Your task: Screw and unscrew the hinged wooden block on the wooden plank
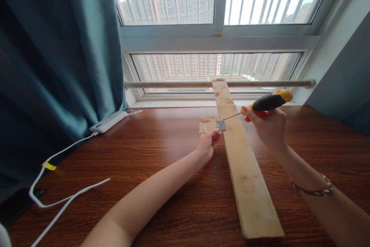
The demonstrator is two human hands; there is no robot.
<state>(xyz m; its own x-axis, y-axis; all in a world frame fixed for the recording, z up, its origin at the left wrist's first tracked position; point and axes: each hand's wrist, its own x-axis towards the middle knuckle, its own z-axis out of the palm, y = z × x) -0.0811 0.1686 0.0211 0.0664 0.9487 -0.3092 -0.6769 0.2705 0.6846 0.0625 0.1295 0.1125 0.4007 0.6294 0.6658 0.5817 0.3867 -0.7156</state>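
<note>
A long pale wooden board (245, 166) runs away from me across the table, its far end by the window rail. A silver hinge (221, 125) lies across the board's left edge and a small wooden block (206, 124) beside it. My left hand (208, 143) is closed on the block near the hinge, its thumb at the hinge's lower edge. With my right hand (267, 123) I grip a black and yellow screwdriver (267, 101), held at a slant. Its thin shaft points left and down, the tip at the hinge's upper part. Whether the tip sits in a screw is too small to tell.
The dark red-brown wooden table (162, 139) spreads beneath everything. A white power strip (108, 121) with a white cable (68, 147) lies at the left by the blue curtain (63, 46). Along the barred window runs a horizontal metal rail (170, 84).
</note>
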